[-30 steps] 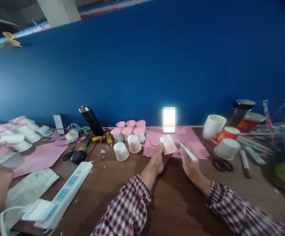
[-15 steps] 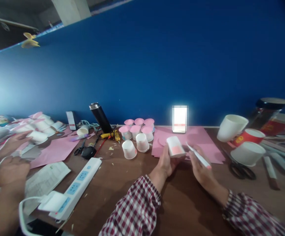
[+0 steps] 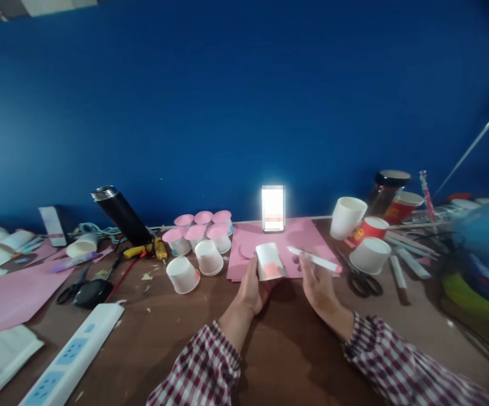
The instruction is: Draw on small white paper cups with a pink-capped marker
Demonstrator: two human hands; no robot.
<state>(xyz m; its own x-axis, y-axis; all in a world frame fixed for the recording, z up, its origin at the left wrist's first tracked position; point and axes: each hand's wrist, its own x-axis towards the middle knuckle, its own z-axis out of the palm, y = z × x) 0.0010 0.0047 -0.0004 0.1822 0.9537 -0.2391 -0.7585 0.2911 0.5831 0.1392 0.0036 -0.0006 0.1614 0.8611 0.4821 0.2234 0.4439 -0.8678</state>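
Observation:
My left hand is wrapped round a white paper cup with a salmon-pink patch on its side. To the right, my right hand grips a white marker with a pink end, its other tip toward the cup but apart from it. Both hands are over the front edge of pink paper sheets. Two white cups, one of them with a pink mark, stand upside down left of my hands. Behind them are several cups with pink tops.
A glowing phone stands by the blue wall. Left are a black flask, a glue gun, scissors and a power strip. Right are cups, black-handled scissors, markers and a jar.
The view has turned right, so the table's things sit further left and a blue object shows at the right. The marker lies flatter in my right hand. The other person's hands are out of view.

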